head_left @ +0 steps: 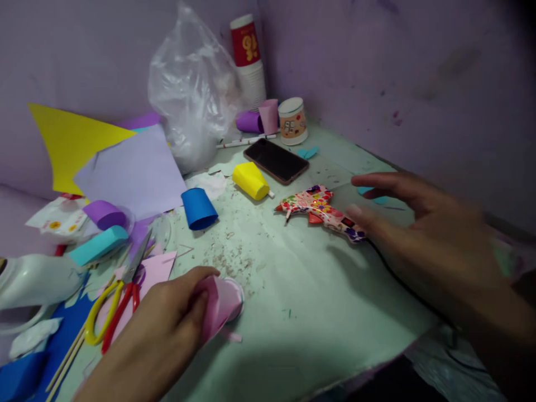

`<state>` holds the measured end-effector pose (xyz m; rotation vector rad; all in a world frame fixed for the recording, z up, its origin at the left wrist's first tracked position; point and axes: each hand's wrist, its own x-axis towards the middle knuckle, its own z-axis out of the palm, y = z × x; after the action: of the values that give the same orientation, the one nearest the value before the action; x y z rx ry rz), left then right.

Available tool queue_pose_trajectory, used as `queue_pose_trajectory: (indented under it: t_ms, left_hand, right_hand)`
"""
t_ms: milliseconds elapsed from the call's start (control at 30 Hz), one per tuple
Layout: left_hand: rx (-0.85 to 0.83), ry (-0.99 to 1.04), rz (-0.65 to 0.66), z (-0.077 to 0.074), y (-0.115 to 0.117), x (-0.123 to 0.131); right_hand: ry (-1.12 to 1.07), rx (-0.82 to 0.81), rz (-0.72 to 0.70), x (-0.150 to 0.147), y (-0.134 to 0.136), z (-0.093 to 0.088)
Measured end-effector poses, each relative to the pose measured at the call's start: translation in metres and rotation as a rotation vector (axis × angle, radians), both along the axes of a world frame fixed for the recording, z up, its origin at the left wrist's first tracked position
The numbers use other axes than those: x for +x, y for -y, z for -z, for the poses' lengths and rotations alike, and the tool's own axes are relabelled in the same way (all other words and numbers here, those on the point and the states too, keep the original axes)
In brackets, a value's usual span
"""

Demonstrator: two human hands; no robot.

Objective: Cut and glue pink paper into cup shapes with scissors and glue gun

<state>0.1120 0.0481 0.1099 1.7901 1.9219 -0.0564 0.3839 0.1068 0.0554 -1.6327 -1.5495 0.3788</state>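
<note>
In the head view, a table (318,318) covered in pale green is seen from above, pushed into a corner of purple walls. A pink paper piece (220,307), rolled into a tapered sleeve, is pinched in the left hand (163,318) near the front edge, a white round part (238,296) showing at its far end. The right hand (435,240) is spread, with nothing gripped, over the handle end of a floral glue gun (310,201) lying on its side; whether it is touched cannot be told.

Several sleeves appear to be already shaped: a blue piece (199,209), a yellow piece (251,181), and purple and pink ones at the back. The held one is judged unfinished, its edge seeming loose; whether any glue has been applied cannot be seen. A yellow sheet (62,139) and a lavender sheet (134,170) are left flat at the left.

Behind stand a clear plastic bag (188,95), a cup stack (251,72) and a paper tub (293,123), with a phone (276,161) lying in front. Yellow-handled scissors (103,315) are crowded beside the left forearm. The black cord (402,282) is trailed beneath the right arm, where it might be snagged.
</note>
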Motion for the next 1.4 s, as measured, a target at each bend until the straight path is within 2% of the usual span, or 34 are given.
queue_pose_trajectory:
  t_ms: [67, 133, 233, 333, 433, 533, 667, 767, 833, 967, 1033, 1167, 1300, 1400]
  left_hand:
    - [0.025, 0.039, -0.038, -0.002, 0.001, 0.008]
    - [0.025, 0.102, -0.071, -0.002, 0.0, 0.018]
    - [0.06, 0.201, -0.131, -0.001, -0.001, 0.026]
    - [0.145, 0.353, -0.274, 0.001, 0.006, 0.019]
    - [0.228, 0.587, -0.528, 0.01, 0.02, 0.004]
    - [0.302, 0.804, -0.775, 0.022, 0.031, -0.006]
    - [0.382, 0.873, -0.886, 0.035, 0.039, -0.005]
    - [0.361, 0.82, -0.876, 0.042, 0.041, -0.003]
    - [0.36, 0.749, -0.8, 0.048, 0.042, -0.003]
    - [0.354, 0.603, -0.507, 0.065, 0.044, -0.007]
    - [0.327, 0.555, -0.424, 0.069, 0.045, -0.008]
    - [0.26, 0.591, -0.493, 0.066, 0.043, -0.004]
    - [0.202, 0.669, -0.627, 0.063, 0.041, 0.002]
    - [0.183, 0.705, -0.634, 0.065, 0.04, 0.001]
  right_hand:
    - [0.013, 0.047, -0.125, -0.006, 0.011, -0.006]
    - [0.005, 0.055, -0.355, -0.017, 0.022, -0.006]
    - [0.039, 0.001, -0.736, -0.037, 0.034, 0.005]
    - [0.087, -0.047, -0.92, -0.053, 0.037, 0.018]
    - [0.073, -0.073, -0.939, -0.059, 0.035, 0.024]
    - [0.068, -0.081, -0.908, -0.059, 0.033, 0.02]
    - [0.098, 0.025, -0.923, -0.063, 0.036, 0.0]
    - [0.124, 0.087, -0.96, -0.074, 0.038, -0.015]
    - [0.158, 0.097, -0.973, -0.083, 0.039, -0.019]
    - [0.208, 0.113, -1.011, -0.095, 0.036, -0.009]
    - [0.192, 0.111, -1.028, -0.097, 0.034, 0.0]
    - [0.073, 0.083, -1.015, -0.098, 0.033, 0.009]
    - [-0.036, 0.074, -0.988, -0.1, 0.034, 0.005]
    - [-0.086, 0.068, -0.973, -0.102, 0.034, 0.002]
